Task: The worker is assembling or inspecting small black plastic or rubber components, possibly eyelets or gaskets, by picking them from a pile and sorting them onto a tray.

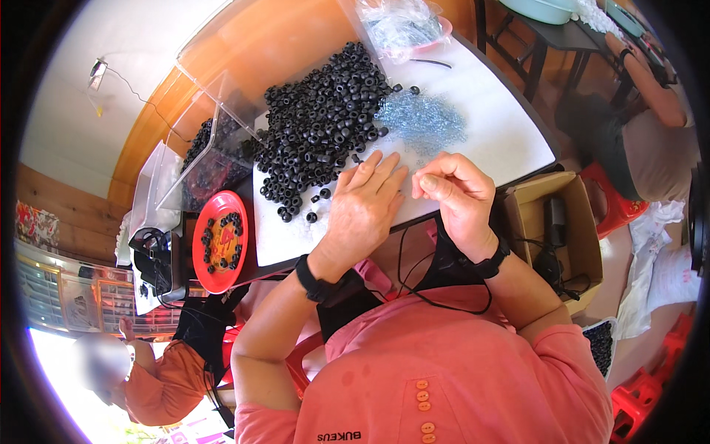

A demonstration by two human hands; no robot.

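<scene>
Black, ring-like beads (325, 111) lie in a large heap on the white tabletop (503, 126). Right of them spreads a smaller heap of tiny clear-blue pieces (421, 118). My left hand (366, 203) reaches to the near edge of the black heap, back up, with its fingers stretched out. One small black piece shows just past its fingertips; anything under the palm is hidden. Over the table's near edge, my right hand (462, 196) is closed in a pinch, thumb against forefinger. What lies in that pinch is too small to make out.
A red plate (217, 277) with some black beads stands left of the table. Clear partitions (211, 140) rise at the heap's left. A plastic bag (399, 29) lies at the far edge. On my right is a cardboard box (580, 251) with cables. Other people sit left and right.
</scene>
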